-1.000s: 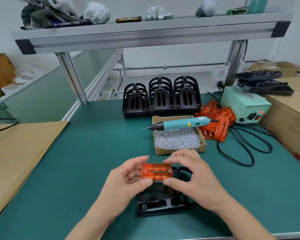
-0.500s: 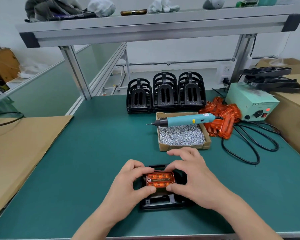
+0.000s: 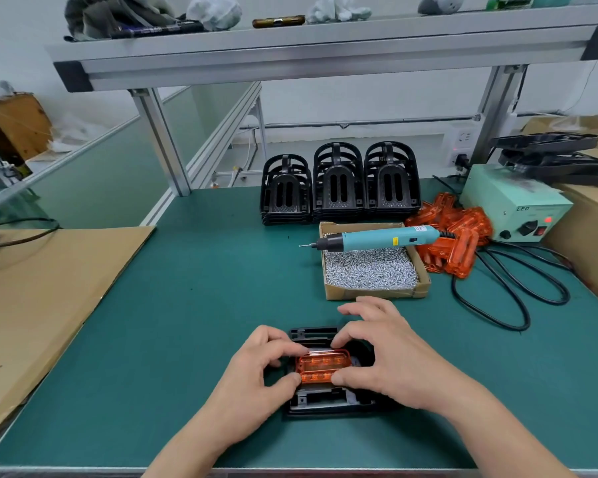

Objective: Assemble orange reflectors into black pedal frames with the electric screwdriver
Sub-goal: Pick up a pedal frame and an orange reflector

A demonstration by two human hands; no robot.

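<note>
Both grips, left hand [image 3: 256, 370] and right hand [image 3: 390, 360], pinch the orange reflector [image 3: 320, 365] lying in the black pedal frame [image 3: 325, 400] at lower centre of the worktop [image 3: 187, 305], and it is best pressed evenly until it sits flat.

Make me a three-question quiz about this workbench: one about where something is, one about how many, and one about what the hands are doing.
1. Where does the screwdriver lie?
A on the shelf
B across the screw box
C under the cardboard

2. How many frame stacks stand at the back?
A two
B three
C five

3. What do the left hand and right hand do with the reflector?
A pinch it over the frame
B wave above it
C lie flat, far from it

Answers: 1 B, the screwdriver spans the top of the screw box. 2 B, three stacks stand side by side. 3 A, fingers and thumbs of both hands close on the reflector's edges.
</note>
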